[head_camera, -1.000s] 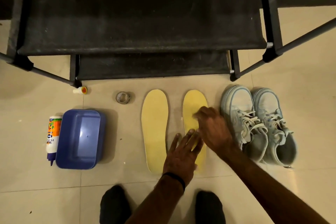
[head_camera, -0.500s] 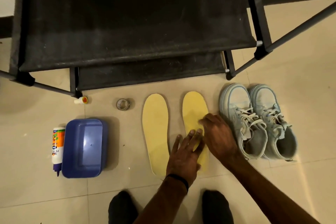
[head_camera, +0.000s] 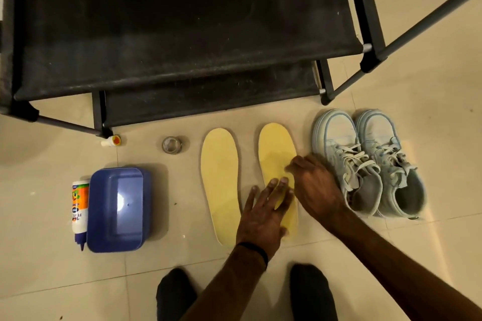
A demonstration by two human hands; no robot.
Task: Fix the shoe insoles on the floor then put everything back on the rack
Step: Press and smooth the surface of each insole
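Two yellow insoles lie flat on the tile floor [head_camera: 430, 177], toes toward the rack [head_camera: 182, 34]. Left insole [head_camera: 220, 185] bare and untouched; right insole [head_camera: 276, 154] has both hands on it.

Left hand [head_camera: 263, 214]: fingers straight and spread, pressing flat on the heel half. Right hand [head_camera: 317, 186]: fingers bent down onto the insole's right edge at midlength; whether it pinches the edge or only presses, I cannot tell.

Handling, by judgement: thin foam sheet, light, floppy, likely to slide on smooth tile unless pinned. Best taken at an edge near the middle or at the heel, lifted with a finger under the rim; it will bend if held by one end.

Around: pale blue shoes [head_camera: 367, 161], a laced pair, just right of the right hand, nearly touching it, so little room on that side. Left of the insoles: tape roll [head_camera: 171, 145], small tube [head_camera: 111, 141] by the rack leg, blue tub [head_camera: 117, 208] upside down, glue bottle [head_camera: 79, 211] lying beside the tub. All well apart from the hands. Rack shelves show nothing on them. The person's dark feet show at the bottom edge.
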